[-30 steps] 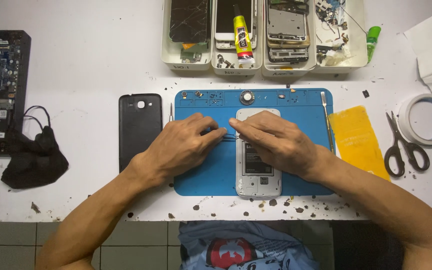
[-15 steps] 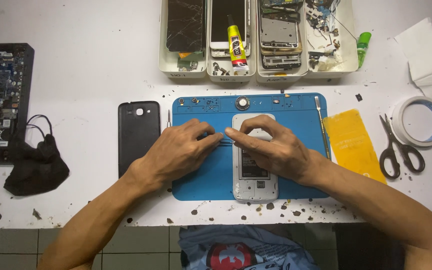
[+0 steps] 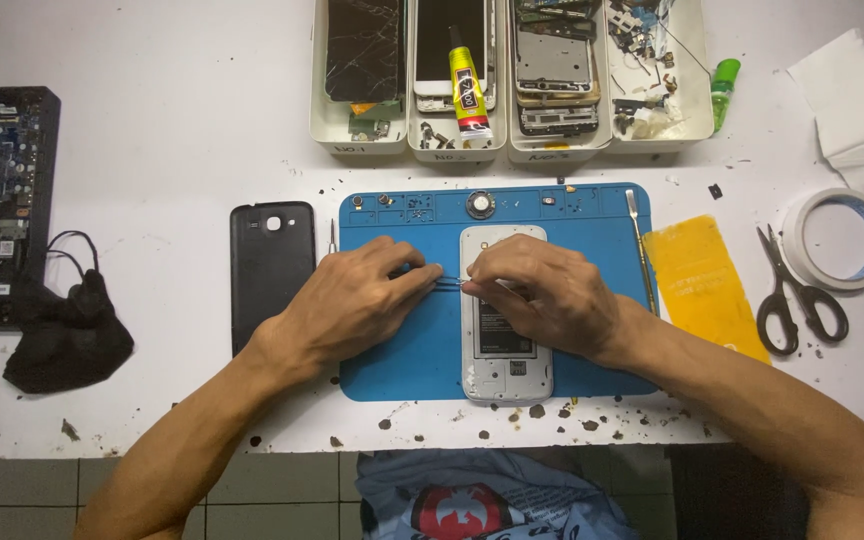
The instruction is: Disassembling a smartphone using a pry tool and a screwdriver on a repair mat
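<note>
Now, on the blue mat (image 3: 402, 370), the right hand (image 3: 547, 295) steadies an opened phone (image 3: 505, 345) while the left hand (image 3: 352, 300) pinches tweezers (image 3: 444, 284) at its edge, mid-disassembly; careful prying is probably needed next.

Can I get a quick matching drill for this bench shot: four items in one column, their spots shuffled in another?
Items:
1. scissors
2. black back cover
3. glue tube
4. opened phone

Places:
A. in a white tray at the top of the table
B. on the blue mat, under the right hand
C. just left of the blue mat
D. beside the tape roll, at the right

Pairs: 1-D, 2-C, 3-A, 4-B
</note>
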